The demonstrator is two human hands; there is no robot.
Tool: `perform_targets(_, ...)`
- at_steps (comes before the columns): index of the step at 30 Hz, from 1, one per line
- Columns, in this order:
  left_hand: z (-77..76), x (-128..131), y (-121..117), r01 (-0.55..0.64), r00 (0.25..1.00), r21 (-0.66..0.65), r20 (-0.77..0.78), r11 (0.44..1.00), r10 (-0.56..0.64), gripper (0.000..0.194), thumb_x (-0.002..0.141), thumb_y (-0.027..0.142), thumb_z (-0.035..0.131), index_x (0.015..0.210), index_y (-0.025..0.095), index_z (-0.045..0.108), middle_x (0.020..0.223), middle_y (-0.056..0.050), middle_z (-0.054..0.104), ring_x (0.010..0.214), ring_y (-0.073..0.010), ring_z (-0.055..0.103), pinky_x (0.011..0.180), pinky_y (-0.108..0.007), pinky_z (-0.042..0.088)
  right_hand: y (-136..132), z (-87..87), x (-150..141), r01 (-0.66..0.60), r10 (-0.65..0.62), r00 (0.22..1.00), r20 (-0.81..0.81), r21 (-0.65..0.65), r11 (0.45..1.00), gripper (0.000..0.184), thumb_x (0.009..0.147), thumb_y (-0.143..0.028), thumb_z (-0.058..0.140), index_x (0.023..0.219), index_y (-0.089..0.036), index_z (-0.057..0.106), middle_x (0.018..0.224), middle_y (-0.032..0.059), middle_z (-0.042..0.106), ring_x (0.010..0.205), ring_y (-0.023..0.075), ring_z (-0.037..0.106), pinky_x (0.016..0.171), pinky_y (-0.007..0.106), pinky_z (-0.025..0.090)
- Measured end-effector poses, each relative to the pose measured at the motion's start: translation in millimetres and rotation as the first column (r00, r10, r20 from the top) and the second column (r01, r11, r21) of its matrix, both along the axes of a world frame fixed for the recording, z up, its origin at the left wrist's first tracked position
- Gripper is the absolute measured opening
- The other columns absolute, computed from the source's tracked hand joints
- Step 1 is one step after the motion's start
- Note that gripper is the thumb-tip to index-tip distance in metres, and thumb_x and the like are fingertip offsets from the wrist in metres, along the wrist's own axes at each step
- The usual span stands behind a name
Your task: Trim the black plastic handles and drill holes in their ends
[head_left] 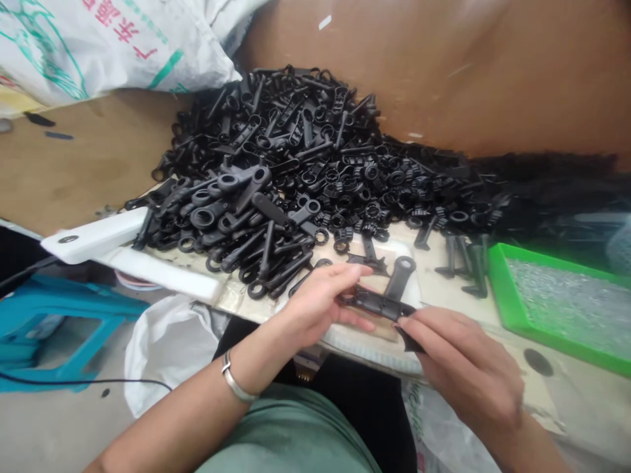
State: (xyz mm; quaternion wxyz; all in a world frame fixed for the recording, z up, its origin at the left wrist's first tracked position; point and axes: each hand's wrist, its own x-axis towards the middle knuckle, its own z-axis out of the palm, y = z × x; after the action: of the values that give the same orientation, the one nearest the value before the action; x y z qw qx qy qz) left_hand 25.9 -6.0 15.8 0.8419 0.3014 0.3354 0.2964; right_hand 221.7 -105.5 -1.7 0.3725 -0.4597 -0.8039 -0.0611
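Note:
My left hand and my right hand grip one flat black plastic part between them, just above the near edge of the table. Left fingers pinch its left end, right fingers close on its right end. Another black lever with a ring end lies right behind it. A large heap of black plastic levers and rings covers the table beyond my hands. A silver bracelet circles my left wrist.
A green tray of small silvery pieces sits at the right. A printed white sack lies at the back left. A white bar juts from the table's left edge. A blue stool and white bag are below.

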Motion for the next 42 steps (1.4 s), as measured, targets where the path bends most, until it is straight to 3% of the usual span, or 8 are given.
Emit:
perform_targets(9,-5.0,-13,-14,-0.036,0.991,-0.111,0.125,0.993,0.049,0.017,0.092,0.012,0.061,0.104,0.010,0.073,0.100,-0.013,0.075,0.083,-0.0159,0.073,0.091,-0.030,0.055,5,9.1,5,0.303,-0.491,0.773,-0.401,-0.447,0.842,0.023,0.094,-0.048,0.061,0.094,-0.031,0.076,0.107,0.0027,0.064,0.102,0.0211,0.062,0.081,0.030,0.051)
perform_targets(14,-14.1,-22,-21,-0.016,0.984,-0.235,0.171,0.972,0.058,0.024,0.086,0.008,0.066,0.109,0.010,0.071,0.106,-0.014,0.074,0.094,-0.0209,0.073,0.097,-0.035,0.054,-10,10.9,8,0.208,-0.607,0.652,-0.454,-0.663,0.719,0.030,0.079,-0.051,0.076,0.097,-0.026,0.076,0.089,0.0037,0.070,0.071,0.0182,0.062,0.053,0.025,0.048)
perform_targets(19,-13.9,-27,-27,0.068,0.979,-0.265,0.203,0.962,-0.013,0.028,0.086,0.004,0.064,0.112,0.009,0.071,0.110,-0.016,0.074,0.098,-0.0222,0.074,0.093,-0.032,0.058,-7,10.0,-5,-0.077,-0.653,0.379,-0.656,-0.725,0.684,0.037,0.072,-0.049,0.083,0.090,-0.022,0.065,0.081,0.0045,0.071,0.072,0.0192,0.065,0.064,0.028,0.054)
perform_targets(23,-8.7,-28,-30,0.110,0.974,-0.273,0.221,0.956,-0.049,0.024,0.088,0.007,0.063,0.110,0.008,0.071,0.106,-0.016,0.074,0.094,-0.0246,0.075,0.085,-0.032,0.060,-6,5.7,-9,0.096,-0.715,0.471,-0.516,-0.776,0.624,0.039,0.075,-0.057,0.075,0.084,-0.020,0.065,0.082,0.0077,0.073,0.071,0.0216,0.066,0.064,0.031,0.053)
perform_targets(28,-6.2,-28,-29,0.032,0.991,-0.241,0.136,0.970,0.001,0.028,0.090,0.007,0.060,0.116,0.010,0.069,0.107,-0.013,0.073,0.085,-0.0185,0.074,0.083,-0.029,0.058,-20,-1.2,15,0.549,-0.716,0.695,0.066,-0.692,0.470,0.045,0.082,-0.066,0.054,0.073,-0.025,0.068,0.064,0.0029,0.068,0.057,0.0236,0.064,0.054,0.034,0.046)
perform_targets(32,-6.4,-25,-26,0.005,0.990,-0.209,0.138,0.978,0.024,0.029,0.091,0.008,0.059,0.119,0.010,0.068,0.121,-0.015,0.069,0.098,-0.0222,0.071,0.088,-0.031,0.055,-28,1.5,22,0.670,-0.573,0.741,0.351,-0.444,0.595,0.054,0.094,-0.070,0.036,0.081,-0.028,0.069,0.071,0.0016,0.070,0.056,0.0278,0.064,0.049,0.038,0.042)
perform_targets(36,-5.0,-20,-26,-0.005,0.994,-0.221,0.106,0.975,0.029,0.035,0.088,0.005,0.060,0.123,0.007,0.065,0.112,-0.017,0.071,0.090,-0.0187,0.070,0.083,-0.028,0.051,-23,1.9,15,0.389,-0.330,0.918,0.219,-0.351,0.852,0.030,0.103,-0.046,0.042,0.104,-0.025,0.063,0.105,0.0030,0.072,0.082,0.0202,0.071,0.070,0.032,0.053)
perform_targets(42,-6.1,-19,-28,-0.012,0.986,-0.183,0.160,0.983,0.042,0.037,0.083,0.001,0.062,0.118,0.008,0.068,0.113,-0.015,0.071,0.098,-0.0188,0.067,0.083,-0.026,0.047,-20,-7.0,21,0.240,-0.163,0.947,0.276,-0.272,0.932,0.018,0.102,-0.036,0.051,0.104,-0.023,0.062,0.091,0.0004,0.071,0.074,0.0157,0.069,0.063,0.027,0.051)
